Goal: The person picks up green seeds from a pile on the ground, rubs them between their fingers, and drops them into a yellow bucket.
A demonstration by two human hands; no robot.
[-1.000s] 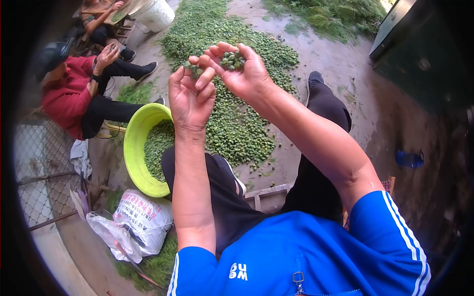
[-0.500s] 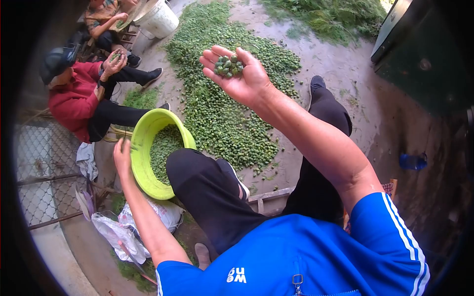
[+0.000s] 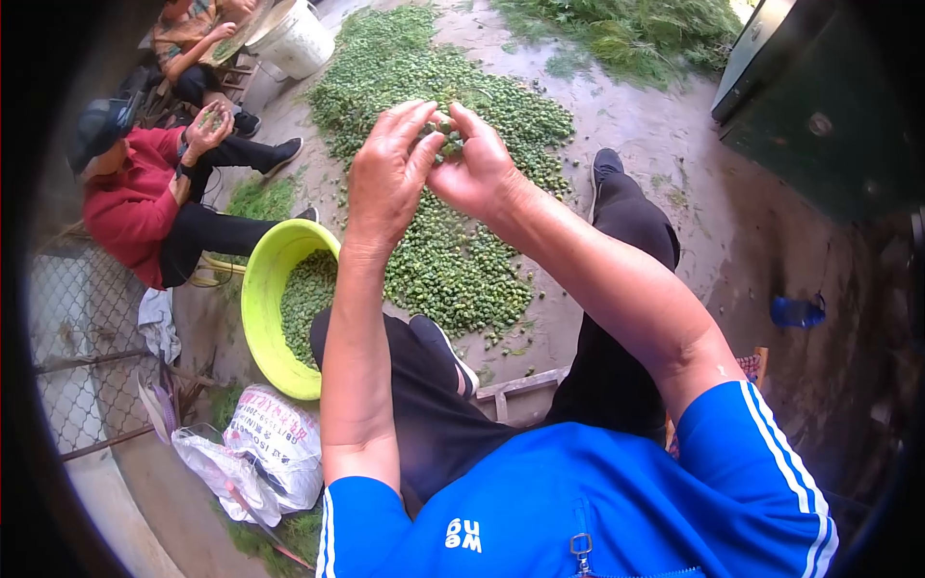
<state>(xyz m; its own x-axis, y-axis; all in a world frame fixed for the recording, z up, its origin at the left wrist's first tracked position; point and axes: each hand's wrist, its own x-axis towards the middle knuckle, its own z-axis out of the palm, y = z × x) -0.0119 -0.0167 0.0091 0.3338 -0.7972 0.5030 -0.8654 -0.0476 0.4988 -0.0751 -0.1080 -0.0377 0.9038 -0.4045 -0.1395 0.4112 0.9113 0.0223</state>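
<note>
In the head view, my right hand [image 3: 475, 173] is cupped around several small, knobbly green cones [image 3: 449, 146]. Over them reaches my left hand [image 3: 387, 178], its thumb and fingers bent together at the cones, so what lies between those fingertips is hidden. Both hands are raised above a broad heap of the same green cones [image 3: 458, 275] spread on the floor. Beside my left knee a yellow-green bucket [image 3: 258, 306] leans tilted, partly filled with green cones.
Two people sit at the left, one in a red shirt [image 3: 130, 217] holding green bits. A white bucket [image 3: 294, 43] stands behind. Green branches [image 3: 641, 39] lie at the back. White sacks [image 3: 275, 438] are at lower left, a blue object [image 3: 798, 310] at right.
My left hand has left the bucket's rim and come up to the cones in my right hand. The right hand's fingers have curled in from a flat palm. The bucket has shifted slightly left.
</note>
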